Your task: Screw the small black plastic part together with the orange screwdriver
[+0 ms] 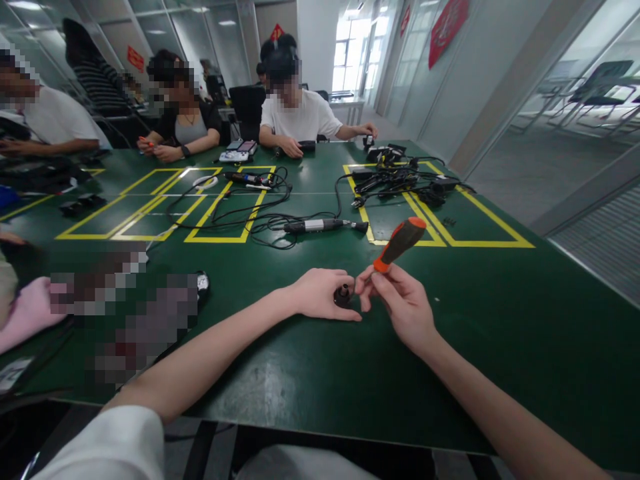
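My left hand (323, 293) rests low over the table, its fingers curled around a small black round part (342, 297) with a short stub standing up from its middle. Just to the right, my right hand (407, 308) pinches a screwdriver (401, 243) near the base of its orange and dark grey handle. The handle leans up and to the right, above the fingers. Most of the shaft and the tip are hidden by my fingers. Both hands are close together, and I cannot tell whether the screwdriver touches the black part.
Beyond my hands lies a grey and black corded power tool (320, 226). A tangle of black cables and plugs (390, 177) sits at the back right; another corded tool (247, 178) lies back left. Yellow tape (490, 247) marks the green table (280, 373). Several people sit around it.
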Demonstrator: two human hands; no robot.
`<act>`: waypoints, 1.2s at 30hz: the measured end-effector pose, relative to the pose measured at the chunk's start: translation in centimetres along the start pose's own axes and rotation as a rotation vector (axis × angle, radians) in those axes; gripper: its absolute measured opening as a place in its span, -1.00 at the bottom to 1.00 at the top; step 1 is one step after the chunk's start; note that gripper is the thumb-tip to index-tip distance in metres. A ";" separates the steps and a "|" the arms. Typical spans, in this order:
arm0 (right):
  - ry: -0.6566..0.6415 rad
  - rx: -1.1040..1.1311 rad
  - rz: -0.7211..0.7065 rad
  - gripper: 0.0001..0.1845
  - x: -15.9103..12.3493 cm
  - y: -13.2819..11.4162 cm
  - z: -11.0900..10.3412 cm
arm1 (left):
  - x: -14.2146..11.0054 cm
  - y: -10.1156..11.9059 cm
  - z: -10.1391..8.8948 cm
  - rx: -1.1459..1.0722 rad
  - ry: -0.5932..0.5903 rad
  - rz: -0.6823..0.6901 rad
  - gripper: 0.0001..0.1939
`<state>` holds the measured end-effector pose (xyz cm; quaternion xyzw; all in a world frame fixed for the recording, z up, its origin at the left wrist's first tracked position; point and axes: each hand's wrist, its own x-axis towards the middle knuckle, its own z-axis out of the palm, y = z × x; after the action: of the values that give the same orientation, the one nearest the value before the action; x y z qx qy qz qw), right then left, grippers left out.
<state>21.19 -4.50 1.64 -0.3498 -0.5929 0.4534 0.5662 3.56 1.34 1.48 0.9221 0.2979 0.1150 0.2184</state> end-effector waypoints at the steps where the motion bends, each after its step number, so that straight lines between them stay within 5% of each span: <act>1: -0.006 0.004 0.002 -0.62 -0.1 0.0 0.1 | -0.1 -0.3 0.3 -0.019 0.024 0.015 -0.59; 25: -0.024 -0.059 -0.002 -0.55 -0.3 -0.6 0.6 | -0.5 -0.3 1.2 0.065 0.092 -0.009 -0.67; 36: -0.051 0.034 -0.014 -0.68 -0.6 -0.4 0.7 | -0.5 -0.3 1.0 0.004 0.083 -0.002 -0.63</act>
<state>20.60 -5.27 1.82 -0.3244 -0.6017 0.4683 0.5598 3.32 0.89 0.42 0.9167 0.3076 0.1524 0.2043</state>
